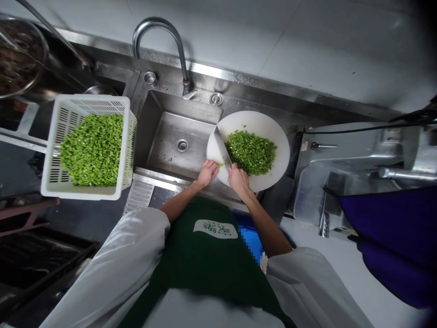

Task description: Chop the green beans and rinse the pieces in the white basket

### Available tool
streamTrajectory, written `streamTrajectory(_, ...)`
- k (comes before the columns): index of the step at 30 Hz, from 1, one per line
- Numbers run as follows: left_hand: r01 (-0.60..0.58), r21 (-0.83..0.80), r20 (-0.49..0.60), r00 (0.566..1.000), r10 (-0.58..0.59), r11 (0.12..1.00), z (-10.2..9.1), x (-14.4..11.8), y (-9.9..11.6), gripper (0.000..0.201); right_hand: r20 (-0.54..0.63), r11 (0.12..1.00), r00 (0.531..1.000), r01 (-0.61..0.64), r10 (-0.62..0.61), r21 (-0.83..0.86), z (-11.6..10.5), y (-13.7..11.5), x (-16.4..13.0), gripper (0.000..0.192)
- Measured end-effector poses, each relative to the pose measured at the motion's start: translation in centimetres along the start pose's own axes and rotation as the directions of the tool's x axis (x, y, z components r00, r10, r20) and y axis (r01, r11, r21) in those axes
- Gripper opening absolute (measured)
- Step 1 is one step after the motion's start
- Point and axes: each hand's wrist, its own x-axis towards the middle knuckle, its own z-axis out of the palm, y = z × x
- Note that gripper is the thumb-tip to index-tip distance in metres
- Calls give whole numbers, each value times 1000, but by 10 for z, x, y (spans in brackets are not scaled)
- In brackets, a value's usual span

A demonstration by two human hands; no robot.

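Note:
My right hand (238,179) grips a kitchen knife (222,146), its broad blade angled up and to the left over a round white cutting board (280,168). On the board, right of the blade, lies a heap of chopped green vegetable (251,151). My left hand (208,173) is closed at the board's left front edge, pinching a short green stalk (221,165) that points toward the blade. The vegetable's exact kind is unclear.
The board overlaps the right side of a steel sink (167,136) with a curved faucet (160,22). Left of it stands a white slotted basket (82,193) filled with chopped greens. Another knife (324,224) lies at the right, near a purple cloth (392,241).

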Motion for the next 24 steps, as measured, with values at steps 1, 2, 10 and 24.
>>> streamTrajectory(1,11,3,-3,1000,-11,1000,1,1,1,12,-11,1000,1000,-7,7,-2,-1,1,-1,37)
streamTrajectory(2,24,4,-10,1000,-24,1000,2,1,2,11,-20,1000,1000,-10,10,-3,-1,2,-2,37)
streamTrajectory(10,48,0,-22,999,-48,999,0,-4,-3,16,0,1000,1000,21,-21,-22,8,1,2,38)
streamTrajectory(24,10,-79,-128,992,-20,997,-6,-13,-6,21,-21,998,999,46,-47,-50,8,-6,-7,41)
